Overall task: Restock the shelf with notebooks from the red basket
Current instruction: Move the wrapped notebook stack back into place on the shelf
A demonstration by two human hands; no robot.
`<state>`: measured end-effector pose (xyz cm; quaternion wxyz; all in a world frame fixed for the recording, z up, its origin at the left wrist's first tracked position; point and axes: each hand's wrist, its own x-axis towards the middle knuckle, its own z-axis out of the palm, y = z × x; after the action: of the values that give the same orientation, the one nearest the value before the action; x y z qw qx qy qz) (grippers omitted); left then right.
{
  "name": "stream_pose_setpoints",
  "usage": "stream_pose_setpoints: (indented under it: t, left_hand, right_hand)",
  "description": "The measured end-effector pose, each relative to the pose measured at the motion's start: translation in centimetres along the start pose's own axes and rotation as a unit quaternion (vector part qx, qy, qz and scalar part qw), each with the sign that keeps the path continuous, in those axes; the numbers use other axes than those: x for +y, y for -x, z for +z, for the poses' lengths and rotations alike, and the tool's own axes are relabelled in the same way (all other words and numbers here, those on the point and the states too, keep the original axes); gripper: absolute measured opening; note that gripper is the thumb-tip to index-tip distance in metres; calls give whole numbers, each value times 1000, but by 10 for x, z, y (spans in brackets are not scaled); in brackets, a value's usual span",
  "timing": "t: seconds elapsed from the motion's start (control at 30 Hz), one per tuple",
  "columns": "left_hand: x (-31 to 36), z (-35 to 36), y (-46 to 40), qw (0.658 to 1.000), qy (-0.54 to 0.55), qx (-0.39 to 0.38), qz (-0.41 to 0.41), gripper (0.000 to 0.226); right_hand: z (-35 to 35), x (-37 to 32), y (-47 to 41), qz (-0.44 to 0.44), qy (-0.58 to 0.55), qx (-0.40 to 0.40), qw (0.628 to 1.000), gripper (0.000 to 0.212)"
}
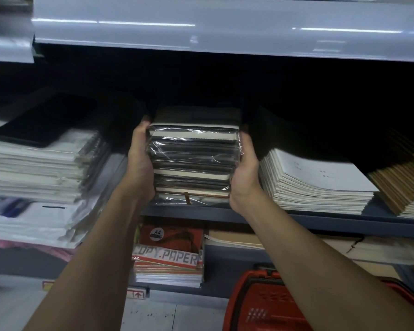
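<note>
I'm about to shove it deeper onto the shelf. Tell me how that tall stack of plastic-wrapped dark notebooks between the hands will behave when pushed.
The tall stack of plastic-wrapped dark notebooks is likely slippery: the glossy wrap shines, so layers may slide apart. It stands tall and narrow, so it may tip if pushed high. The left hand and right hand brace both sides, hinting it is heavy.
</note>
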<state>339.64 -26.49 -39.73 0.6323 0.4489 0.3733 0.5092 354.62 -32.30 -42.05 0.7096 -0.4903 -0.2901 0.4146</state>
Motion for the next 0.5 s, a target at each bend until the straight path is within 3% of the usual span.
stream_pose_setpoints:
  t: [0.17, 0.33, 0.5]
  left_hand:
    - [-4, -1, -4, 1000, -4, 11, 6, 66]
    - [-7, -4, -5, 999, 3, 40, 19, 70]
    - [-4, -11, -1, 980, -23, 176, 92, 46]
  right_hand:
    - [-4, -2, -2, 8, 0, -17, 1000, 64]
    - [-5, 8, -9, 7, 47, -17, 999, 94]
    - [-19, 13, 7, 49, 89, -44, 994, 110]
